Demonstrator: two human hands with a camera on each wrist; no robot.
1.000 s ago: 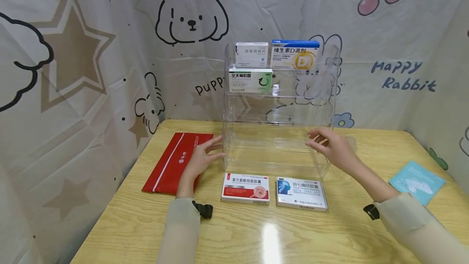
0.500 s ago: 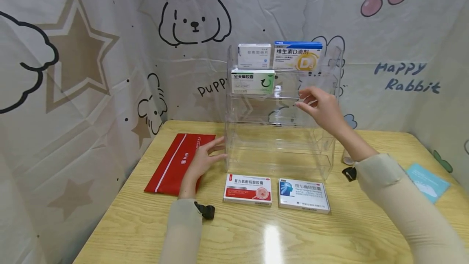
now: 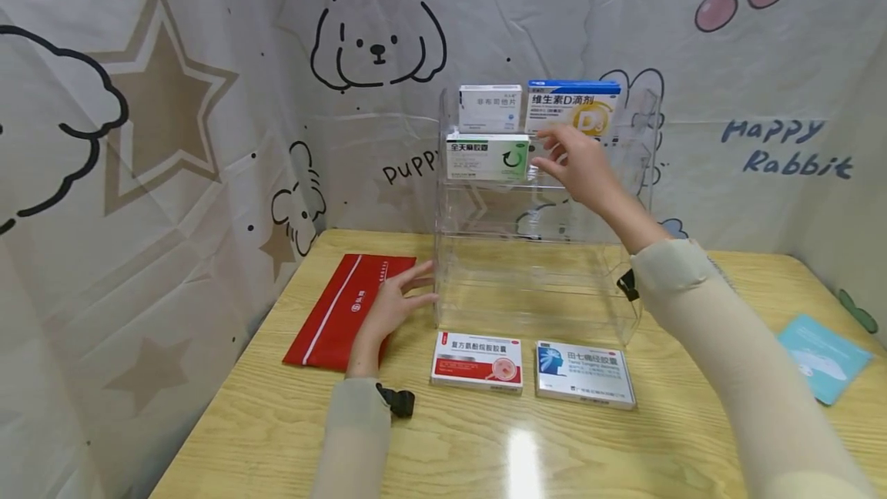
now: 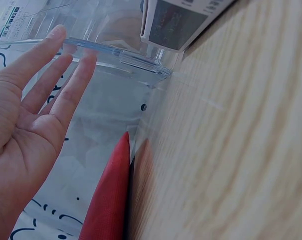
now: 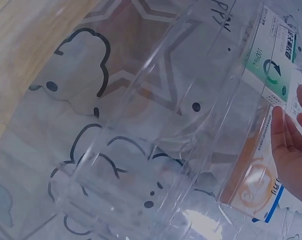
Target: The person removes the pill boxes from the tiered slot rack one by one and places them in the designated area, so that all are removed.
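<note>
My left hand rests its extended fingertips against the left side of a clear acrylic display rack; in the left wrist view the fingers are spread at its edge. My right hand is raised in front of the upper shelves, thumb and fingers apart with nothing between them. Its fingertips are right at the right end of a white-and-green medicine box on the second shelf, as the right wrist view also shows. Above stand a white medicine box and a blue-topped vitamin D box, the latter partly covered by my hand.
A red-and-white medicine box and a white-and-blue one lie flat before the rack. A red pouch lies left, under my left forearm in view. A light-blue packet lies far right. A patterned curtain hangs behind.
My right hand has risen from the rack's lower right and moved left to the green box's end. The left hand keeps its place at the rack's side. The camera view has shifted slightly.
</note>
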